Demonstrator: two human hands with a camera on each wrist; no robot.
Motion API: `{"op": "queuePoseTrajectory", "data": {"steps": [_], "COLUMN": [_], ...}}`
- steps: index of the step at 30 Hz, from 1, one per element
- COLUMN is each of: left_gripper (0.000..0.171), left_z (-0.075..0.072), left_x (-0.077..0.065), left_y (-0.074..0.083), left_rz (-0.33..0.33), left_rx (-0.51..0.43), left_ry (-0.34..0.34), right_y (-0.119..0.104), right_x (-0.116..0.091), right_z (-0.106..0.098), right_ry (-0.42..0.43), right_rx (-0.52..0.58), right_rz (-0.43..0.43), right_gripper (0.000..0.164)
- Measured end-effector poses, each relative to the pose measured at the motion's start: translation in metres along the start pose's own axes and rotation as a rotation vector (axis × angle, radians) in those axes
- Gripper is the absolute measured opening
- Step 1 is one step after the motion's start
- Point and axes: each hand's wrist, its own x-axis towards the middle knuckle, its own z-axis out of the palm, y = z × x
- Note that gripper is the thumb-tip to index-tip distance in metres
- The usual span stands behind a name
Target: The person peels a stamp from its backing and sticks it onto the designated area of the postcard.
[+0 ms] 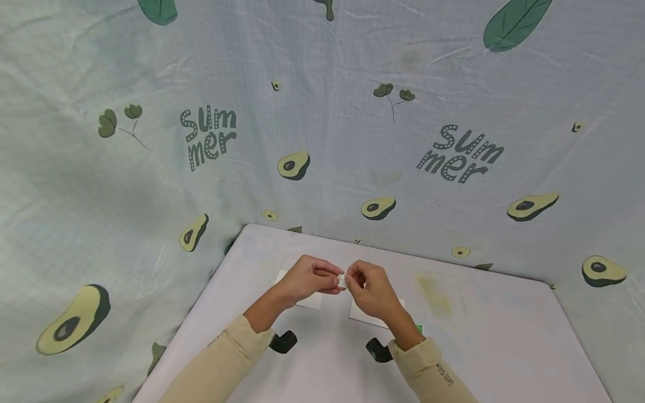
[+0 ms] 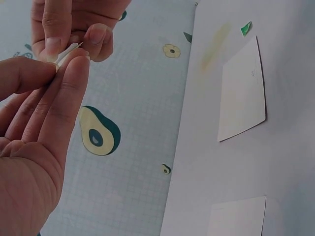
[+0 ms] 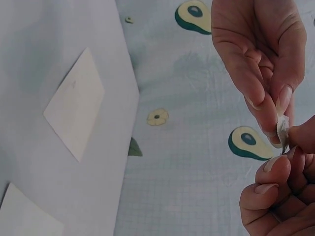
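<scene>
Close over the table, both hands meet at a small, thin, whitish piece of folded paper or film (image 1: 341,281). My left hand (image 1: 309,277) pinches it between thumb and fingertips. From the other side, my right hand (image 1: 373,288) pinches its edge, with the remaining fingers curled in. The left wrist view shows the whitish piece (image 2: 68,54) nearly edge-on, a narrow strip between the fingertips. Crumpled and partly covered by fingers, the piece (image 3: 282,129) appears in the right wrist view too.
Two white cards lie flat on the white table (image 1: 494,336): a left card (image 1: 311,301) and a right card (image 1: 360,314), both partly behind the arms. A small green scrap (image 2: 246,28) lies beyond one card. Avocado-print cloth (image 1: 332,129) hangs behind the table.
</scene>
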Motion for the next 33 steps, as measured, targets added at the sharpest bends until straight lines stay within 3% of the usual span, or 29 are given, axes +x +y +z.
{"op": "queuePoseTrajectory", "data": {"steps": [16, 33], "left_gripper": [0.024, 0.026], "left_z": [0.000, -0.010], "left_x": [-0.001, 0.001], "left_y": [-0.002, -0.003], "left_rz": [0.003, -0.013], "left_rx": [0.010, -0.041], "left_ry": [0.005, 0.022], "right_y": [0.003, 0.010], "right_x": [0.000, 0.006], "right_z": [-0.002, -0.019], "right_ry": [0.014, 0.083], "right_rx": [-0.008, -0.047], "right_rz": [-0.016, 0.056], "right_gripper": [0.013, 0.010]}}
